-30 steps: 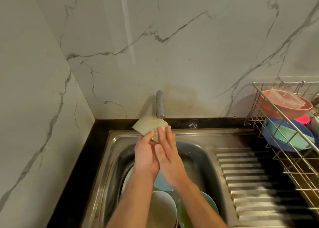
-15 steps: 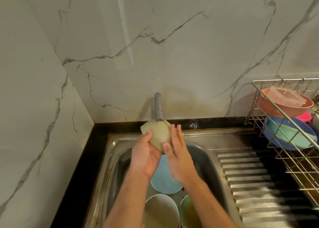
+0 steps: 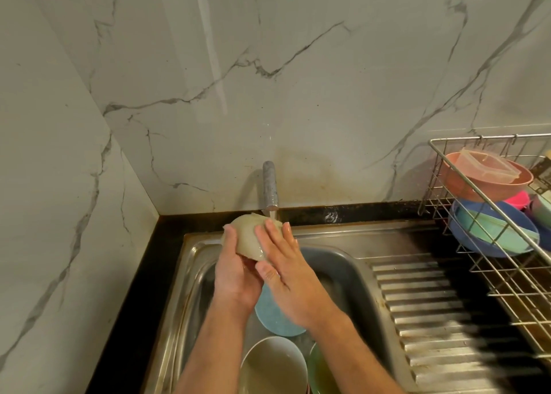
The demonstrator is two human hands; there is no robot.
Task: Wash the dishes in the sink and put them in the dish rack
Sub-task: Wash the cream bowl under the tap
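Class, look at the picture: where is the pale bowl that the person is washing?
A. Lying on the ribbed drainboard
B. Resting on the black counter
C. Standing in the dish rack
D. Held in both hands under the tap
D: the left hand grips the pale bowl while the right hand lies flat against it, just below the tap.

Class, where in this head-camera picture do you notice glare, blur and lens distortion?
Head view: glare runs as a pale streak down the wall; the drainboard smears into dark motion blur at right; the dish rack wires bow from wide-angle distortion.
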